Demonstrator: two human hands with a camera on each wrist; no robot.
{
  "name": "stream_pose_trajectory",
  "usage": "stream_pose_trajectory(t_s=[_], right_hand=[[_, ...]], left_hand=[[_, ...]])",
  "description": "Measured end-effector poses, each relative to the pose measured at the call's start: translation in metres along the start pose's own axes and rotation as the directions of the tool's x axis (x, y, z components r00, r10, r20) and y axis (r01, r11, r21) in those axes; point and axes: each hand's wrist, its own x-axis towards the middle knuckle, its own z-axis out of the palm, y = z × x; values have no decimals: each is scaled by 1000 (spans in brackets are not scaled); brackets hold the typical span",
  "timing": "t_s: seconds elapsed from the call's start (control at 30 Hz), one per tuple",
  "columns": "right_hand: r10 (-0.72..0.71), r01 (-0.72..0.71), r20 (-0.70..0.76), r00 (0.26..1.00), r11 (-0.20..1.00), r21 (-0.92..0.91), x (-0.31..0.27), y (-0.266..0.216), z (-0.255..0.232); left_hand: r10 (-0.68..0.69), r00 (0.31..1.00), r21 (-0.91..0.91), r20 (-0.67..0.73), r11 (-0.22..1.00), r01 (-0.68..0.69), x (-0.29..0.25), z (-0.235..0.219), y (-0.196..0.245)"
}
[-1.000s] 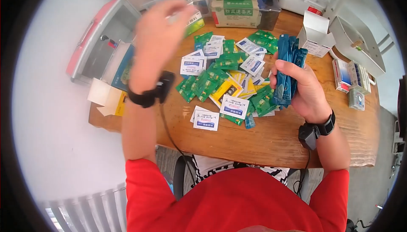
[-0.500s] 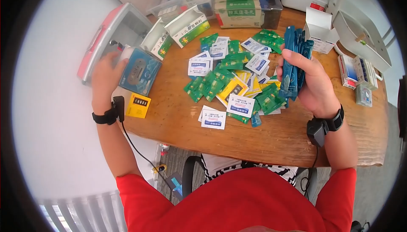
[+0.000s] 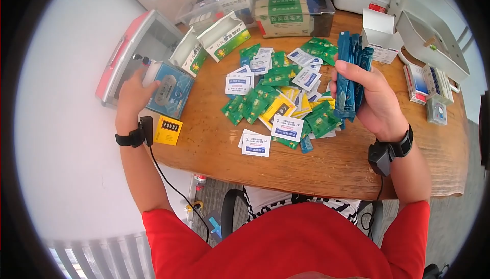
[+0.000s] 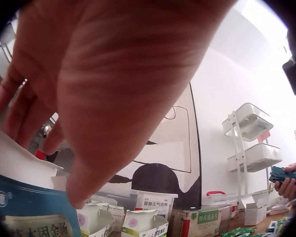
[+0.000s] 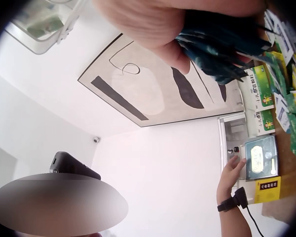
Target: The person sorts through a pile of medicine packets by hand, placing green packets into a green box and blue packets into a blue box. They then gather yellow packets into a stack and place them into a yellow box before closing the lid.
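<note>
In the head view my right hand (image 3: 375,93) grips a bundle of long blue stick sachets (image 3: 348,77), held upright over the right side of the table, thumb across the front. My left hand (image 3: 133,95) is at the open end of a blue carton (image 3: 171,91) on the left. Its thumb lies over the carton's near edge, and its fingers reach behind the white flap (image 4: 19,160), as the left wrist view shows. A spread of green sachets (image 3: 258,100), white sachets (image 3: 255,145) and yellow sachets (image 3: 280,109) covers the table's middle.
A yellow box (image 3: 167,130) lies just below the blue carton. Two opened green-and-white cartons (image 3: 224,36) stand behind it, beside a red-edged clear case (image 3: 138,49). Clear bins (image 3: 321,19) line the back. An opened white box (image 3: 383,42) and small boxes (image 3: 426,82) stand right.
My left hand swept from above the back of the table down left to the blue carton, then stayed there as the carton shifted slightly. The right hand keeps its hold on the sachets.
</note>
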Motion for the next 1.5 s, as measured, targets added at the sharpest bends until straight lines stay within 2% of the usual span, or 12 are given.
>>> stream_pose_trajectory(t_s=[0.33, 0.6, 0.8, 0.87, 1.0, 1.13, 1.2, 1.27, 1.37, 1.4, 1.47, 1.5], right_hand=[[-11, 11, -27, 1000, 1000, 26, -4, -9, -2], [-38, 38, -6, 999, 998, 43, -3, -12, -4], [-69, 69, 13, 998, 997, 20, 0, -14, -9], [-79, 79, 6, 997, 997, 23, 0, -15, -10], [-102, 102, 4, 995, 994, 31, -3, -19, -7], [-132, 132, 10, 991, 991, 22, -7, -25, -7], [-194, 196, 34, 980, 979, -55, -10, -32, -9], [-283, 283, 3, 959, 958, -55, -16, -38, -7], [-420, 450, 159, 893, 831, -326, -21, -50, -11], [-371, 405, 163, 914, 807, -429, -28, -57, -10], [-443, 484, 207, 872, 724, -491, -34, -56, -4], [-390, 451, 227, 892, 745, -491, -39, -60, 0]], left_hand=[[8, 1000, 92, -18, 996, -7, 5, 10, -5], [24, 999, 19, 25, 1000, -25, 6, 15, -5], [35, 996, 17, -85, 999, -34, -4, -9, 23], [134, 965, -71, -224, 986, -153, -8, -16, 39], [231, 924, -238, -304, 921, -309, -28, -33, 103], [366, 877, -374, -312, 801, -467, -41, -31, 167], [409, 894, -495, -180, 748, -442, -47, -32, 196], [473, 848, -532, -240, 666, -523, -47, -23, 216], [596, 745, -539, -301, 538, -648, -43, -13, 240], [599, 738, -542, -310, 527, -655, -43, -13, 245], [635, 737, -518, -233, 561, -646, -44, -12, 252], [652, 726, -521, -219, 551, -652, -45, -11, 254]])
